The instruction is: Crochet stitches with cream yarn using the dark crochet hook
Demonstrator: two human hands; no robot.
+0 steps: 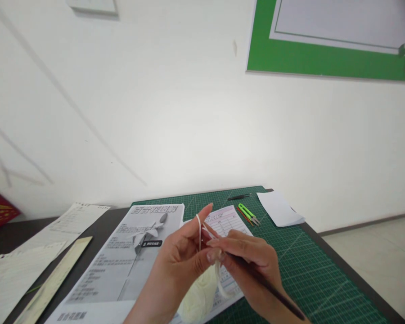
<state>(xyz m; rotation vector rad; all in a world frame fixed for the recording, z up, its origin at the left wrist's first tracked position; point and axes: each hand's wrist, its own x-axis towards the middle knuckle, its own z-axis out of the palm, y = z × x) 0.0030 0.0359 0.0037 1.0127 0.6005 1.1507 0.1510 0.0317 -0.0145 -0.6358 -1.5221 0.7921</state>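
My left hand (182, 256) has a strand of cream yarn looped over its raised index finger, its thumb and other fingers pinched together on the yarn. In my right hand (253, 263) is a crochet hook with a dark handle (273, 290), held like a pen. Its thin metal tip meets the yarn at the left index finger. The fingertips of both hands touch or nearly touch. Below them a ball of cream yarn (199, 297) lies on a printed sheet, partly hidden by my hands. A loose yarn tail (221, 281) hangs beneath the fingers.
A green cutting mat (310, 256) covers much of the dark table. Green thread snips (248, 213), a dark slim tool (239, 197) and white paper (279, 209) lie at the back right. Printed sheets (101, 270) and a ruler-like strip (54, 283) are at left. A white wall stands behind.
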